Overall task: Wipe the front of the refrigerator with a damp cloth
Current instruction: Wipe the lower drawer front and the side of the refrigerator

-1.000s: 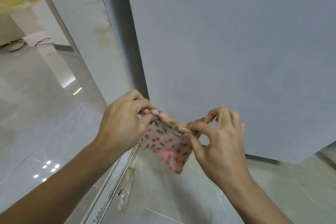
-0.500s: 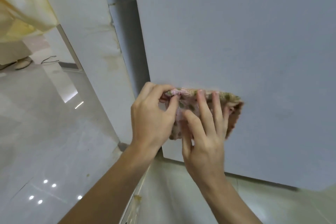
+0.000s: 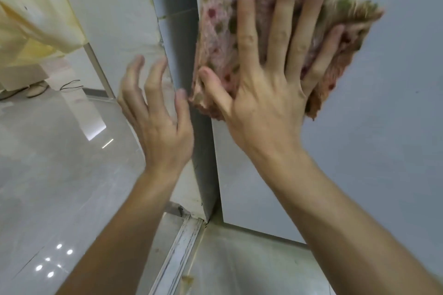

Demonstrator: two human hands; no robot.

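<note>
On the refrigerator front [image 3: 371,139]: cloth [image 3: 215,36], pink with green and red specks, folded into a thick pad and lying flat against the pale grey door, high up and just beside the door's left edge.
Right hand [image 3: 266,93]: laid over the cloth, palm toward the door, pressing the pad onto the surface.
Right fingers [image 3: 281,19]: straight and spread wide across the cloth, tips near its top edge; the thumb lies along the pad's lower left corner.
Cloth edges: upper right corner sticks out past the little finger; its fuzzy fringe is blurred.
Left hand [image 3: 160,127]: lifted beside the refrigerator's left side, apart from the cloth, holding nothing; the thumb tip is near the pad's lower left corner, and whether it touches cannot be told.
Left fingers [image 3: 153,79]: loosely spread, slightly bent, blurred.
Refrigerator side [image 3: 182,31]: darker grey panel running down between the door and the wall.
Wall [image 3: 115,7]: pale tiles just left of the refrigerator, with a stained seam at the corner.
Floor track [image 3: 177,251]: metal rail on the floor, running out from the foot of the wall below the refrigerator's corner.
Floor [image 3: 48,175]: glossy light tiles with small bright reflections at the lower left.
Curtain [image 3: 31,14]: pale yellow fabric hanging at the upper left.
Sandal [image 3: 36,88]: on the floor under the curtain, with a dark cable [image 3: 70,85] lying just beside it.
</note>
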